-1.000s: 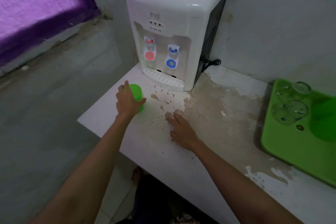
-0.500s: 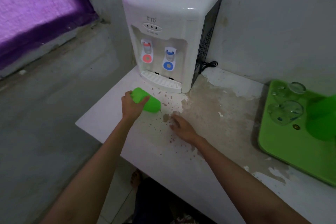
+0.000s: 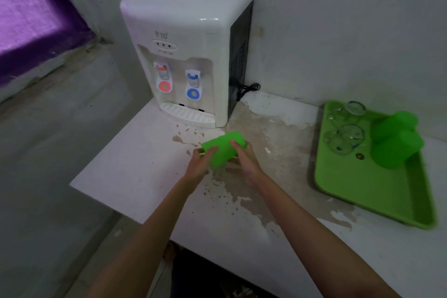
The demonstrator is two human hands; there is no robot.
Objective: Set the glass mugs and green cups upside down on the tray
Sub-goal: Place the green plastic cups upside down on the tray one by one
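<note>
Green cup held in two hands above a peeling tabletop, tray waiting to the right

Near: left hand (image 3: pixel 200 164) and right hand (image 3: pixel 246 164), fingers curled round the tilted green cup (image 3: pixel 223 150), contents not visible; a loose handover could drop it. Right: green tray (image 3: pixel 362 191) holding two upturned glass mugs (image 3: pixel 343 135) and two green cups (image 3: pixel 396 143) crowded together; careless setting-down may knock them. Far: water dispenser (image 3: pixel 188 55)
</note>
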